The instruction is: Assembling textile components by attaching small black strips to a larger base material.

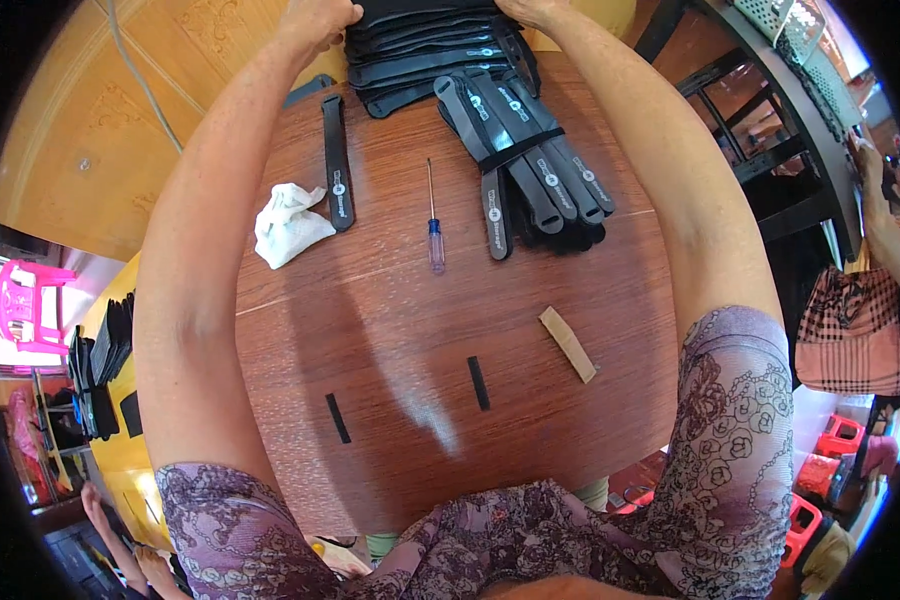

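Note:
At the far edge of the table, a tall stack of black straps [425, 65] lies between my hands. My left hand [320, 18] is closed at the stack's left end. At its right end my right hand [535, 10] grips the top layers; part of this hand is cut off by the upper edge of the picture. Nearer to me is a bundle of black straps [530, 165] with rounded ends and white print, bound by a black band. A single black strap [338, 165] lies apart on the left, beside a crumpled white cloth [292, 226].
A screwdriver [435, 240] with a clear blue handle lies mid-table. Nearer are two short black strips [479, 383] and a tan strip [568, 345]. A pink chair [32, 305] and black straps on a yellow surface [130, 410] are at left. Other people work at both sides.

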The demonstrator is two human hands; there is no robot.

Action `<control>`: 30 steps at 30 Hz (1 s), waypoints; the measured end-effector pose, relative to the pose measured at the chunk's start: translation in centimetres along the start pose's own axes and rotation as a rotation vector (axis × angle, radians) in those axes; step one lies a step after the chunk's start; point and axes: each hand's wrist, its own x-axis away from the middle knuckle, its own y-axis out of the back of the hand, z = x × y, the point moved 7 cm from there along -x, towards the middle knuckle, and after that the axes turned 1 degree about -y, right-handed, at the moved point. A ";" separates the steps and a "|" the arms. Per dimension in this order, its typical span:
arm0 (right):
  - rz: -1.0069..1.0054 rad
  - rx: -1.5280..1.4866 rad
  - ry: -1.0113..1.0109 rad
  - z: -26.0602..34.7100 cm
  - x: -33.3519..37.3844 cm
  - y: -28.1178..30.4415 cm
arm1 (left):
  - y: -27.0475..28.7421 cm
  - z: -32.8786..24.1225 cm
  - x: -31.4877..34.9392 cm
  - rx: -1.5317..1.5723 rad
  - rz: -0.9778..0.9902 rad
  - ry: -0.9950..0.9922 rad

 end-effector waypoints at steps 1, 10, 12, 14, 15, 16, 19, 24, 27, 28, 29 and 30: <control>0.008 0.004 -0.004 0.0 0.9 0.2 | -0.3 -0.2 0.6 0.146 0.005 -0.015; -0.497 0.126 0.383 2.8 6.7 6.0 | -0.3 1.7 8.3 0.372 -0.045 0.057; -0.670 0.052 0.487 3.8 9.8 7.2 | -0.3 1.5 13.5 0.372 0.003 0.112; -0.450 0.105 0.485 4.0 12.9 7.8 | -0.5 0.8 17.1 0.607 0.044 0.040; -0.358 -0.009 0.576 4.6 15.6 7.3 | -0.4 1.5 19.6 0.604 0.061 0.083; -0.292 -0.105 0.662 4.9 17.9 8.1 | 0.0 0.6 21.9 0.568 0.120 0.087; -0.288 -0.258 0.771 4.0 26.1 9.0 | 0.6 -0.7 28.8 0.575 0.186 0.095; -0.114 -0.305 0.536 -0.6 34.7 9.5 | 1.7 -2.0 39.1 0.643 0.138 0.330; -0.025 -0.390 0.290 -3.2 36.8 9.2 | 1.7 -2.6 43.7 0.758 0.159 0.262; 0.023 -0.422 0.169 -4.0 37.1 9.0 | 1.4 -2.9 44.8 0.813 0.153 0.252; 0.010 -0.428 0.184 -3.7 37.6 9.3 | 1.0 -3.2 45.5 0.830 0.148 0.254; 0.016 -0.439 0.184 -3.5 38.2 9.5 | 0.6 -3.6 45.9 0.847 0.143 0.257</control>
